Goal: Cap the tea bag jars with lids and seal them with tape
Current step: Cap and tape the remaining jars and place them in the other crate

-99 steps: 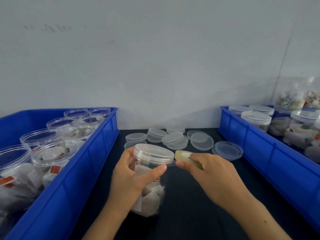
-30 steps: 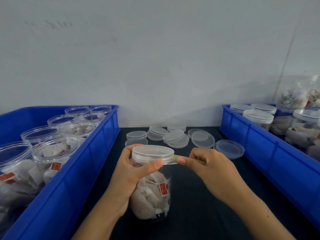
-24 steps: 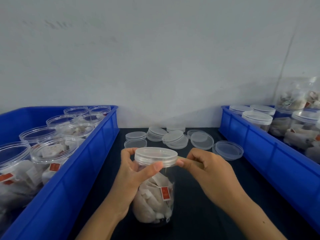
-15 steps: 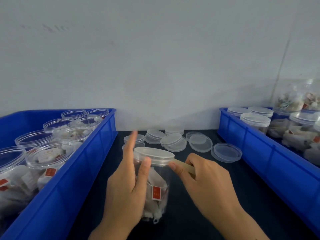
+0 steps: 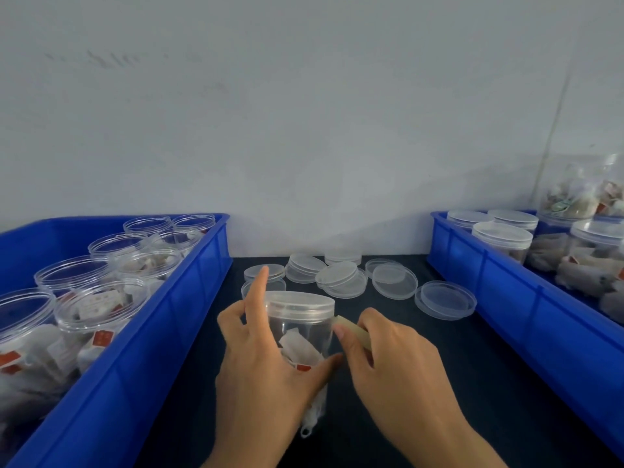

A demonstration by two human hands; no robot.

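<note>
Taping step: left hand (image 5: pixel 270 359) gripping capped jar (image 5: pixel 304 336), right hand (image 5: pixel 388 363) pinching tape (image 5: pixel 351 329) at lid (image 5: pixel 299 304); next, probably turning jar.

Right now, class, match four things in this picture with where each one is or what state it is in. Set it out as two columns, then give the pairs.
Things
1. left blue bin
2. right blue bin
3. loose lids
4. tape strip

Places or states
A. lying on the dark table against the wall
B. pinched in the right hand, its end at the capped jar gripped by the left hand
C. holds open jars without lids
D. holds jars already capped

Pairs: 1-C, 2-D, 3-A, 4-B
</note>
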